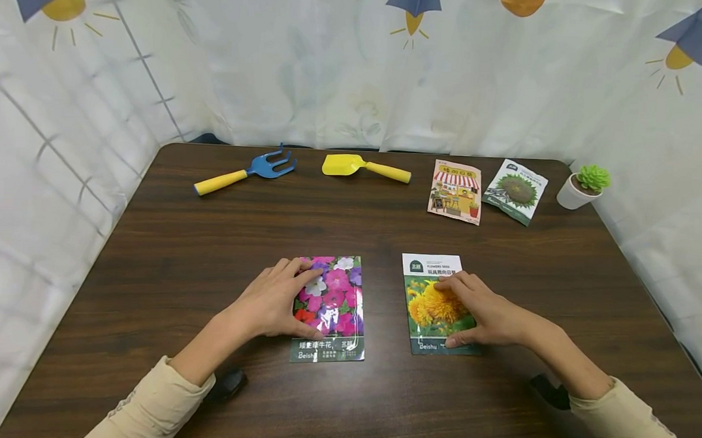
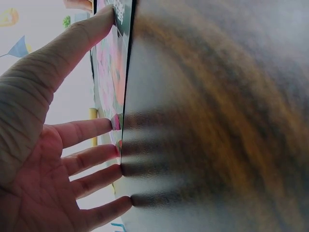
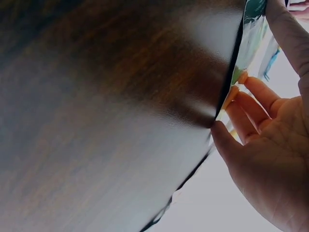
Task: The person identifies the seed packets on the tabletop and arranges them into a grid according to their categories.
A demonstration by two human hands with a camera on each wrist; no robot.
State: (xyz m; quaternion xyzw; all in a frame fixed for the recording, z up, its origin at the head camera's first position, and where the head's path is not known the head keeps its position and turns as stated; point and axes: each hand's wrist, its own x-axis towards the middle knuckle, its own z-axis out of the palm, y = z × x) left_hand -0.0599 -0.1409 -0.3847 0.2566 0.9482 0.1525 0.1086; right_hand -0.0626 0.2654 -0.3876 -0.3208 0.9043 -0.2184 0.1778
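Note:
A seed packet with pink, purple and white flowers (image 1: 338,300) lies flat on the dark wooden table (image 1: 372,403). My left hand (image 1: 277,297) rests over its left side, thumb near the lower label and fingertips at the upper left. In the left wrist view its fingers (image 2: 91,157) are spread, some on the packet and the outermost at the table. To the right lies a seed packet with yellow flowers (image 1: 420,307). My right hand (image 1: 488,310) touches its right side, thumb at the bottom edge, fingers (image 3: 258,89) loosely bent and covering part of the picture.
Along the back are a blue hand fork (image 1: 266,166) with a yellow handle, a yellow trowel (image 1: 343,165), a pink packet with a shop picture (image 1: 455,191), a packet with a green flower head (image 1: 515,190) and a small potted succulent (image 1: 575,195). White curtains (image 1: 334,68) hang behind.

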